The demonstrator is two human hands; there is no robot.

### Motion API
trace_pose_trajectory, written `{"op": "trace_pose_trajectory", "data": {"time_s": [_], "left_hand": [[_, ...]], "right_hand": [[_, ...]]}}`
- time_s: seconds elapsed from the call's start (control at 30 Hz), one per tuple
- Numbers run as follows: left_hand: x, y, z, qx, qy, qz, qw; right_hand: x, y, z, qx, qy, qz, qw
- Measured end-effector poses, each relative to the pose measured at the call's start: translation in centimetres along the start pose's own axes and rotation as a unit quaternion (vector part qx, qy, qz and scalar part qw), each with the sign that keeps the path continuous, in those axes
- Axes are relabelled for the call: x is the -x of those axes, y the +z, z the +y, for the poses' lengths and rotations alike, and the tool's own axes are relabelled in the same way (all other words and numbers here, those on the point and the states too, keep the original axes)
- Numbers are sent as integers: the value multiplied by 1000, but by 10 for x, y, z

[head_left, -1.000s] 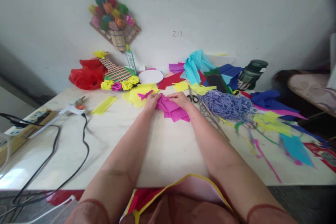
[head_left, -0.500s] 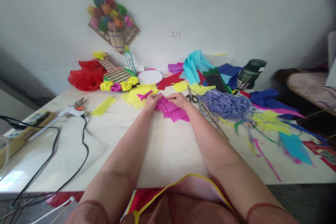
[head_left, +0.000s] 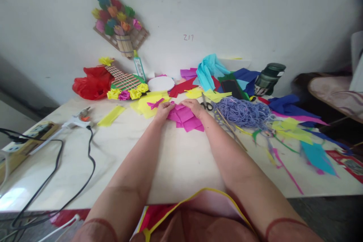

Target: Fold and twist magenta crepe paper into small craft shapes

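Magenta tissue paper (head_left: 185,118): several loose sheets, overlapped, flat on the white table (head_left: 181,166), far centre, between both hands.

Left hand (head_left: 163,110): knuckles up, fingers curled and bunched together, tips on the left edge of the sheets. Right hand (head_left: 193,106): same posture, fingers drawn together, tips on the upper edge. Not discernible whether either hand nips the paper between thumb and fingers or only presses it down. Both forearms stretched forward across the bare near part of the table.

Just left of the left hand: yellow paper sheet (head_left: 143,106), with a small magenta bow (head_left: 155,103) on top. Further left: yellow strip (head_left: 111,115), separate, flat.

Just right of the right hand: scissors (head_left: 206,104), black handles, blades pointing away. Beyond those: heap of lavender yarn (head_left: 241,111), with a wooden stick (head_left: 229,128) along its near edge.

Behind the hands, against the wall: white round disc (head_left: 161,83), red paper (head_left: 181,87), cyan tissue (head_left: 211,69), dark green jar (head_left: 268,79), glue bottle (head_left: 138,66), red plastic bag (head_left: 90,81).

Far left: glue gun (head_left: 75,120), black cable (head_left: 82,166) trailing toward the near edge, power strip (head_left: 25,140) at the table edge.

On the wall, upper left: slatted panel with paper flowers (head_left: 119,22).
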State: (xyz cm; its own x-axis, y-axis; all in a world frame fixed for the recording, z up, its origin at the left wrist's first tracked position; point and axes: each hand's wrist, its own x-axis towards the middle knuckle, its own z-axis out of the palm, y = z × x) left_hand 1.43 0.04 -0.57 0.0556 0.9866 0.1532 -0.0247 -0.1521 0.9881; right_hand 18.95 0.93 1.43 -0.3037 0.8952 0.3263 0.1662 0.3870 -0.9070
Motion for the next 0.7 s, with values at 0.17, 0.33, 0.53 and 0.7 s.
{"op": "trace_pose_trajectory", "data": {"time_s": [0.17, 0.33, 0.53, 0.7], "left_hand": [[2, 1, 2, 5, -2, -11, 1000], [0, 0, 0, 5, 8, -17, 1000], [-1, -1, -2, -15, 16, -10, 1000], [0, 0, 0, -45, 29, -9, 999]], "right_hand": [[-5, 4, 11, 40, 54, 13, 998], [-2, 4, 7, 72, 76, 9, 994], [2, 1, -1, 48, 64, 21, 997], [-1, 1, 3, 89, 52, 4, 995]]}}
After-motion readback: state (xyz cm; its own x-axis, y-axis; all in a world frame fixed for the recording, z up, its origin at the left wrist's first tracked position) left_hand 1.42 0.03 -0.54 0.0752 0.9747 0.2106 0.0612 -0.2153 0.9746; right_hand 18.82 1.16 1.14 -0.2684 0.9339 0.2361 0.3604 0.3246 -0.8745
